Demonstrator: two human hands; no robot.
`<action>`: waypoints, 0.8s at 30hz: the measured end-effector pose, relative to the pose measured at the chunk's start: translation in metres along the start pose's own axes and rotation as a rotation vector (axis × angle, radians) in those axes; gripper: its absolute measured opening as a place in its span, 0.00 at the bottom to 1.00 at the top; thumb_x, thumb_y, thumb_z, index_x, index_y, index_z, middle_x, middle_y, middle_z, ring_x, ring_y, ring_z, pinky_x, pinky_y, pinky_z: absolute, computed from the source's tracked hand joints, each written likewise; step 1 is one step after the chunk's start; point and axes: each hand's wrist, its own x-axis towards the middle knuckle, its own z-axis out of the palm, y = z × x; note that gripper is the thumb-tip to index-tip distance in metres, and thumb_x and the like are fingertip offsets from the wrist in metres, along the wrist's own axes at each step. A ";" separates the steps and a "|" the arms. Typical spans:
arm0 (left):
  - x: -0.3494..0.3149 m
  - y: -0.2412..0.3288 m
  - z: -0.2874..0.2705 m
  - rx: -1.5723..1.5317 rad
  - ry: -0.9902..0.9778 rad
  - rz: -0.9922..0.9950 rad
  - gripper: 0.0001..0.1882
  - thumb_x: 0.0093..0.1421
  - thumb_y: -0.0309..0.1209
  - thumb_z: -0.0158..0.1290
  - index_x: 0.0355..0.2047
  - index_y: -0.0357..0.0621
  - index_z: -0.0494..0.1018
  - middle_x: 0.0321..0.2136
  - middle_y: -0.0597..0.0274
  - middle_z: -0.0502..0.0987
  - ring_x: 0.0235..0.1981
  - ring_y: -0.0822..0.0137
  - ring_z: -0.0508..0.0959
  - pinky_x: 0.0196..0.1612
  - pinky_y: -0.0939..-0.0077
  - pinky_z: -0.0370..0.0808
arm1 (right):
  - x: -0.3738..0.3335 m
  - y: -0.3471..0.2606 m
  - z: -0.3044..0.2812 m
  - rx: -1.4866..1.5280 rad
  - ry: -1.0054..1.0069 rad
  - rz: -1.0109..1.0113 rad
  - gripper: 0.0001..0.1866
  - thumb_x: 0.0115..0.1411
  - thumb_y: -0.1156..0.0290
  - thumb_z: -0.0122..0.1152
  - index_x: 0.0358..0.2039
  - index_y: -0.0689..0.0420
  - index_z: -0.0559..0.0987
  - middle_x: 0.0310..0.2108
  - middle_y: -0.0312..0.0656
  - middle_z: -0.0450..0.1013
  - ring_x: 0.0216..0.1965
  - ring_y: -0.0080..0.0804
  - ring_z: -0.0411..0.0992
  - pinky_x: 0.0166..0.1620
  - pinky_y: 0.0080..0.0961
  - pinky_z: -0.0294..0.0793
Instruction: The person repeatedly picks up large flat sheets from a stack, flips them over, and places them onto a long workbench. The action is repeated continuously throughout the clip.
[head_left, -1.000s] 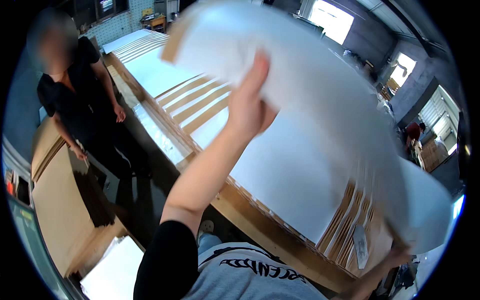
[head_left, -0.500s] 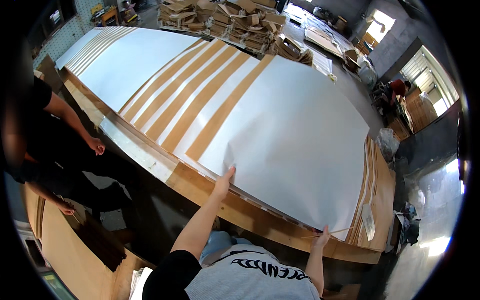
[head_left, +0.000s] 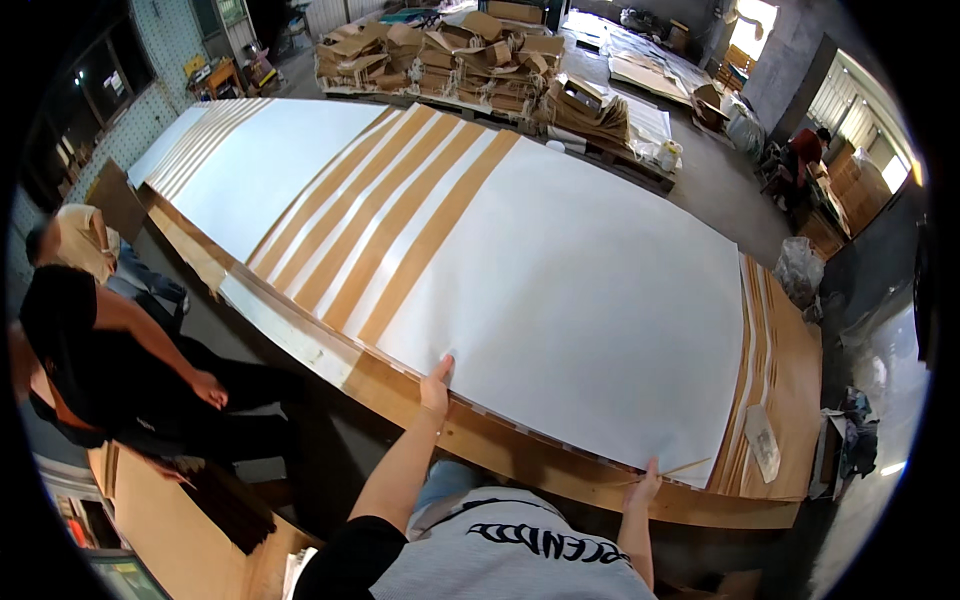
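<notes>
A large white sheet (head_left: 590, 300), like paper or thin card, lies across the table in front of me. My left hand (head_left: 437, 385) pinches its near edge, thumb on top and fingers hidden below. Farther right along the same edge, my right hand (head_left: 643, 488) grips the sheet near its right corner. A thin wooden stick (head_left: 684, 467) also sits in that right hand, sticking out over the sheet. Left of the sheet, brown and white strips (head_left: 400, 245) show where layered sheets overlap in steps. More brown layers (head_left: 790, 420) fan out at the right end.
A pale flat block (head_left: 762, 443) rests on the brown layers. The wooden table edge (head_left: 500, 440) runs along my front. One co-worker in black (head_left: 150, 350) stands at the left, another person (head_left: 85, 240) behind. Cardboard piles (head_left: 440, 70) stand beyond the table.
The buckle in the white sheet by my left thumb has smoothed out, and the sheet lies flatter. Both hands keep their hold on the edge. My view has shifted, showing more of the room.
</notes>
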 end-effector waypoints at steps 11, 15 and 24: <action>0.002 -0.010 -0.008 -0.099 -0.067 -0.042 0.16 0.52 0.27 0.51 0.41 0.32 0.65 0.39 0.62 0.68 0.41 0.69 0.68 0.47 0.77 0.64 | 0.005 -0.008 -0.005 0.068 -0.026 0.076 0.17 0.56 0.63 0.50 0.44 0.55 0.65 0.41 0.36 0.65 0.41 0.27 0.64 0.40 0.25 0.66; 0.003 -0.010 -0.011 -0.105 -0.062 -0.101 0.17 0.52 0.27 0.51 0.41 0.33 0.65 0.39 0.62 0.68 0.40 0.70 0.68 0.47 0.77 0.64 | 0.010 -0.008 -0.012 0.036 -0.070 0.090 0.17 0.56 0.64 0.49 0.45 0.56 0.65 0.42 0.37 0.65 0.41 0.27 0.64 0.42 0.25 0.65; 0.018 0.003 -0.041 0.018 -0.078 -0.030 0.17 0.55 0.30 0.47 0.41 0.31 0.64 0.39 0.61 0.67 0.40 0.71 0.67 0.45 0.78 0.63 | 0.003 -0.009 0.002 -0.013 -0.036 0.036 0.19 0.55 0.64 0.50 0.45 0.60 0.65 0.41 0.39 0.65 0.42 0.29 0.63 0.46 0.26 0.62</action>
